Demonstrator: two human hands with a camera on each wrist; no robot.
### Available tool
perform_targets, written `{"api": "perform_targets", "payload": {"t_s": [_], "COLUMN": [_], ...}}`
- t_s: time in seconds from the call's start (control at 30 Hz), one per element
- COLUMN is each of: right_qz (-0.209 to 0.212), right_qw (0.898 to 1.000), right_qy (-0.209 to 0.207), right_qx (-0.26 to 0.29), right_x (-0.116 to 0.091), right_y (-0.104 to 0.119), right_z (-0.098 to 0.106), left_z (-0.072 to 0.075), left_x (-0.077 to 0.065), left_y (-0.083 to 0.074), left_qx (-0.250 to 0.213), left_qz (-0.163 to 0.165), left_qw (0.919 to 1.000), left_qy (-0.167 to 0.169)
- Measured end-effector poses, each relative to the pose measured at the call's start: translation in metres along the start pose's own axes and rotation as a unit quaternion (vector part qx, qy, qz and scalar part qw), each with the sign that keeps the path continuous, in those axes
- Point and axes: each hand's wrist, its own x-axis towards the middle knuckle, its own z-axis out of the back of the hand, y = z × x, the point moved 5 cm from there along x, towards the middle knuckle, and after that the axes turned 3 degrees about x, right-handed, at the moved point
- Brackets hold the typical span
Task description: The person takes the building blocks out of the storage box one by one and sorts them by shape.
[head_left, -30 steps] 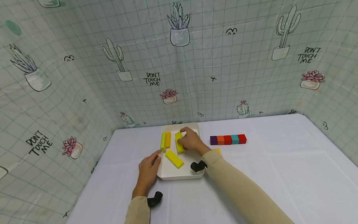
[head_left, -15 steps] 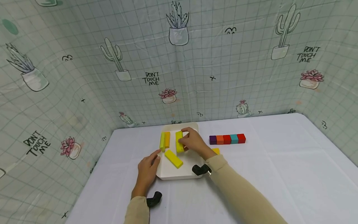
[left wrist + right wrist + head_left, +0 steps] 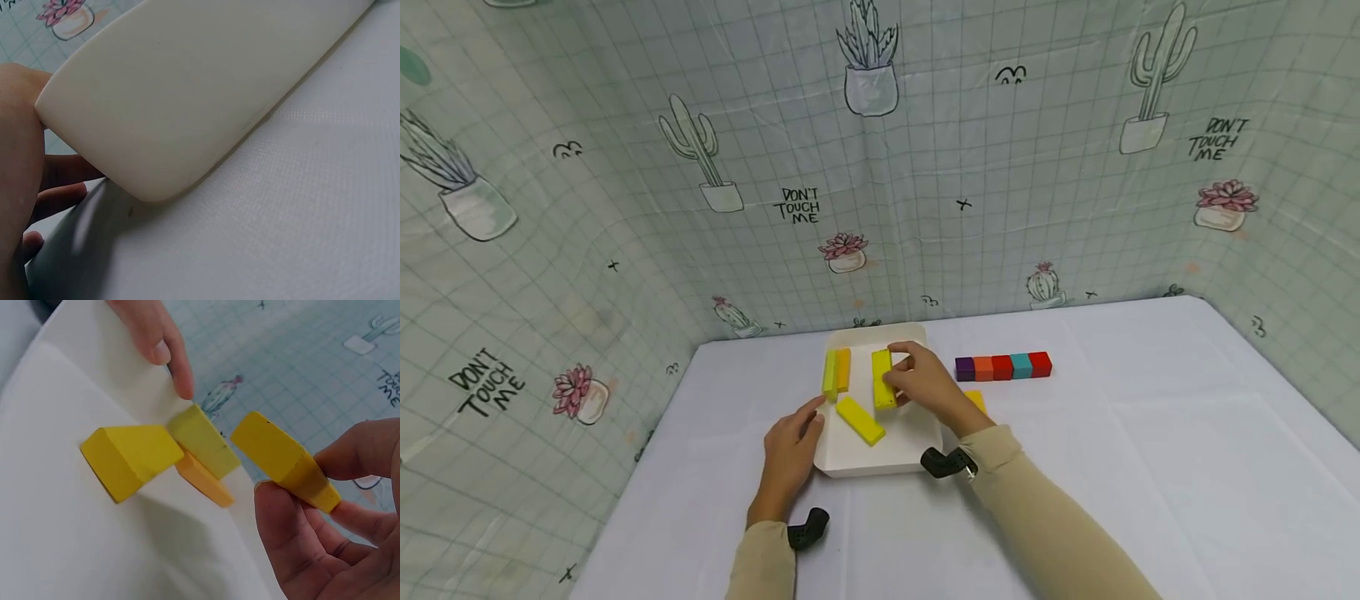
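My right hand (image 3: 925, 383) pinches a yellow block (image 3: 269, 447) between thumb and fingertips, over the right part of a white tray (image 3: 887, 458). My left hand (image 3: 790, 450) holds the tray's left rim, with the thumb over the edge and several fingers outside the wall in the left wrist view. Just ahead of its index fingertip, a yellow-green block (image 3: 830, 375) and an orange-yellow block (image 3: 844, 369) stand side by side along the left wall. Another yellow block (image 3: 861, 419) lies slanted near the tray's middle. The right palm is partly out of view.
To the right of the tray, a row of purple, orange, red and teal cubes (image 3: 1002, 367) sits on the white tablecloth (image 3: 1120, 433). A yellow-orange block (image 3: 975, 400), partly hidden by the right wrist, lies nearer. Patterned cloth (image 3: 925, 167) rises behind the table.
The yellow block in my right hand has turned slightly, more in line with the tray's long side. My left hand keeps its place at the rim. The head view has shifted a little.
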Motion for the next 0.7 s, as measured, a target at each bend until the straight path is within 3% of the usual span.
{"api": "perform_targets", "payload": {"t_s": [0.33,0.7], "right_qz": [-0.016,-0.019], "right_qw": [1.000,0.999], "right_qy": [-0.002,-0.022], "right_qx": [-0.005,-0.012], "right_x": [-0.016,-0.029], "right_y": [-0.003,-0.008], "right_z": [0.011,0.041], "left_z": [0.002,-0.002], "left_x": [-0.001,0.000], "left_y": [0.003,-0.001], "left_qx": [0.003,0.006], "left_qz": [0.010,0.001], "left_qw": [0.9999,1.0000], "left_qy": [0.007,0.007]}}
